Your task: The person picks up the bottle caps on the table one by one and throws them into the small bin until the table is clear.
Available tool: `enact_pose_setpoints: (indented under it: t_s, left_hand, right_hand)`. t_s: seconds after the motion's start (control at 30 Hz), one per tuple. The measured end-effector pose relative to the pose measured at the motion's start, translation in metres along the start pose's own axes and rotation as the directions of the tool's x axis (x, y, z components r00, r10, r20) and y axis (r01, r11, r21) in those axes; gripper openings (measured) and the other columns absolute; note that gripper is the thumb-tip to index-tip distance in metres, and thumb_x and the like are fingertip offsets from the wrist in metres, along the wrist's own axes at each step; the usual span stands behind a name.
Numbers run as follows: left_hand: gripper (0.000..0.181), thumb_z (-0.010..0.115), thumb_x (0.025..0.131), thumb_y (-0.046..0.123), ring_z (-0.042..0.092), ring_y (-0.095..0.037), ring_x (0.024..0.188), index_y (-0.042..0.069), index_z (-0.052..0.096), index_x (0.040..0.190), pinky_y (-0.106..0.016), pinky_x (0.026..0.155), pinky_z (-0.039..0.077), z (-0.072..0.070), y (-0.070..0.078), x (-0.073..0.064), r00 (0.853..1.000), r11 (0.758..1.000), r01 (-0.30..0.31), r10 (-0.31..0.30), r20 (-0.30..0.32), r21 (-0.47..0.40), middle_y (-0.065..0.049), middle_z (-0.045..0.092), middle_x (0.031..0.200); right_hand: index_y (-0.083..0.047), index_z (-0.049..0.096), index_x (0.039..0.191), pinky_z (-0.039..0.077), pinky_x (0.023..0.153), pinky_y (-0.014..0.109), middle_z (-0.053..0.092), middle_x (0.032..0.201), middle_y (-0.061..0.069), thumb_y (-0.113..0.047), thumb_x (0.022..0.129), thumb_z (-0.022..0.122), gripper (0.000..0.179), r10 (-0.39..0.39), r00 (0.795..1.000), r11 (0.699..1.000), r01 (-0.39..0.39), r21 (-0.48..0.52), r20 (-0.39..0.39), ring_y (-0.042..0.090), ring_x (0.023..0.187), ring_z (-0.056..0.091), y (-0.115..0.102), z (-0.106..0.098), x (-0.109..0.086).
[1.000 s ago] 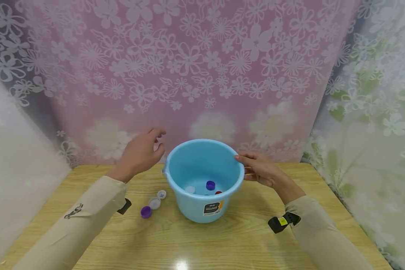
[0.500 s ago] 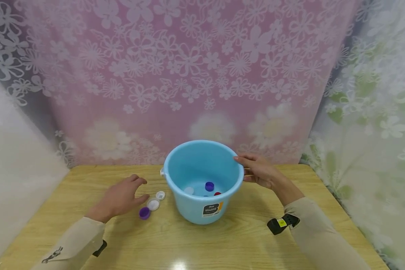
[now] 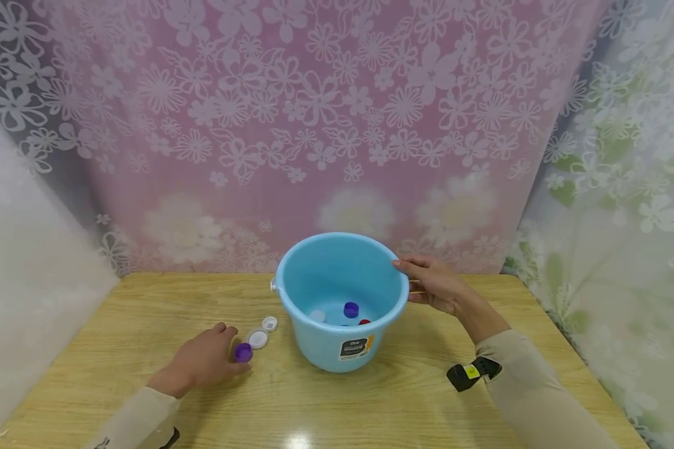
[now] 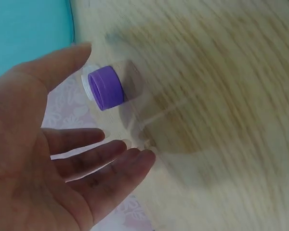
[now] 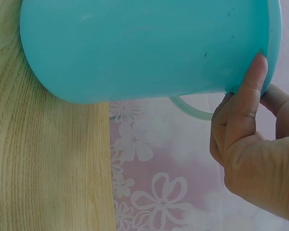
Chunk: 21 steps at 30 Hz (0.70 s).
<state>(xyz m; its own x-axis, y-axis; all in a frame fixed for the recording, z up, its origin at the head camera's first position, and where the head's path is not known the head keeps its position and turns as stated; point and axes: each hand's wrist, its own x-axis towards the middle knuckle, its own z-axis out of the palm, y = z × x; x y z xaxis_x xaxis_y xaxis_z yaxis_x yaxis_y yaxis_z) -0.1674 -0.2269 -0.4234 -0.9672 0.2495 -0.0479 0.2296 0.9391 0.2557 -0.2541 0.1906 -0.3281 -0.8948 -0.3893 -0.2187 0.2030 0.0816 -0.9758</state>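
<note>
A light blue bucket point(image 3: 337, 349) stands on the wooden table, and my right hand point(image 3: 435, 284) grips its right rim. In the right wrist view the fingers point(image 5: 253, 91) lie along the outside just under the rim. My left hand point(image 3: 202, 358) is spread at a purple bottle cap point(image 3: 243, 352) left of the bucket. The left wrist view shows this purple cap point(image 4: 106, 88) on the table, with thumb and fingers apart on either side of it. Just beyond it lie a white cap point(image 3: 258, 338) and a smaller white cap point(image 3: 269, 323).
Inside the bucket are a purple cap point(image 3: 351, 310), a whitish cap point(image 3: 317, 316) and a red cap point(image 3: 364, 322), partly hidden by the front rim. The wooden table point(image 3: 427, 405) ends at a pink floral curtain point(image 3: 314, 125) behind.
My left hand has come down from beside the bucket's rim to the purple cap on the table. The right hand keeps its hold on the rim.
</note>
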Motion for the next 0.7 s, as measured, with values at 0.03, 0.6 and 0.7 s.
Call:
enact_pose_setpoints:
  t_s: [0.03, 0.6, 0.7]
  left_hand:
    - [0.064, 0.078, 0.073, 0.049, 0.057, -0.020, 0.076, 0.000, 0.060, 0.110, -0.040, 0.064, 0.052, 0.001, 0.001, 0.000, 1.000, 1.000, -0.004, 0.004, -0.007, 0.006, -0.007, 0.056, 0.095]
    - [0.025, 0.076, 0.080, 0.023, 0.042, -0.014, 0.060, 0.008, 0.057, 0.078, -0.031, 0.054, 0.040, 0.012, 0.008, -0.002, 0.992, 0.998, -0.053, 0.056, -0.114, 0.029, 0.001, 0.045, 0.070]
    - [0.022, 0.077, 0.080, 0.021, 0.043, -0.013, 0.061, 0.007, 0.059, 0.081, -0.032, 0.055, 0.041, 0.011, 0.006, -0.002, 0.990, 0.998, -0.057, 0.059, -0.124, 0.020, 0.001, 0.046, 0.069]
  right_hand:
    - [0.000, 0.040, 0.141, 0.057, 0.068, 0.032, 0.062, 0.109, 0.018, -0.031, 0.097, 0.057, 0.056, -0.001, 1.000, 1.000, 0.001, 0.000, -0.001, 0.024, 0.083, 0.070, 0.000, 0.000, 0.000]
    - [-0.002, 0.040, 0.142, 0.057, 0.068, 0.031, 0.059, 0.113, 0.020, -0.033, 0.096, 0.059, 0.058, 0.002, 1.000, 1.000, -0.002, -0.002, -0.022, 0.023, 0.083, 0.069, 0.002, -0.001, 0.000]
    - [-0.002, 0.039, 0.142, 0.057, 0.068, 0.031, 0.058, 0.114, 0.021, -0.033, 0.096, 0.059, 0.059, 0.000, 1.000, 1.000, 0.000, -0.002, -0.013, 0.023, 0.083, 0.069, 0.001, 0.000, 0.001]
